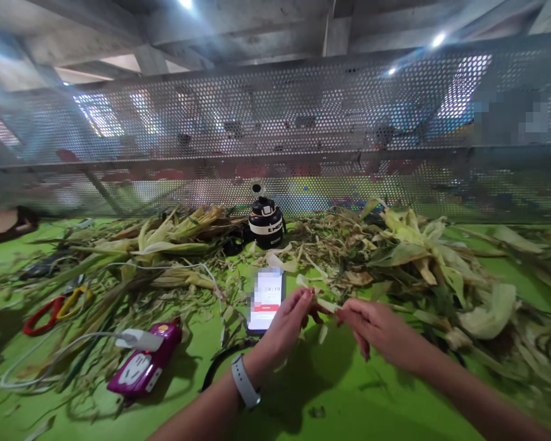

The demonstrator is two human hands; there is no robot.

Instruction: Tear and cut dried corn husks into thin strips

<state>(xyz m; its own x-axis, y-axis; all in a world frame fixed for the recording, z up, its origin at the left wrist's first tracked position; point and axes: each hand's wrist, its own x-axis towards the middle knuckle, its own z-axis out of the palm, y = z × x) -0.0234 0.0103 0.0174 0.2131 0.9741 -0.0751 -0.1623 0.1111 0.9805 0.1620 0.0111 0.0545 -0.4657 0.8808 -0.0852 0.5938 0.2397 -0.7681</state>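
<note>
Head camera view shows a person's two bare hands meeting above a green table, with a pale strip of husk stretched between their fingertips. The left hand pinches one end narrowly between thumb and fingers, and the right hand nips the other end in the same close way, its lower fingers hanging loosely. A light-coloured watch circles the left wrist, and a black cord curves on the table beside that arm. Just beyond the left hand lies a phone with its screen lit, and past it stands a black bottle with a white band. Heaps of dry husks spread on either side: a left pile and a right pile, with scraps scattered between. On the left, a purple power bank carries a white plug with a white cable, near red and yellow scissor handles. Behind everything runs a perforated metal panel. Part of another person shows at the left edge.
</note>
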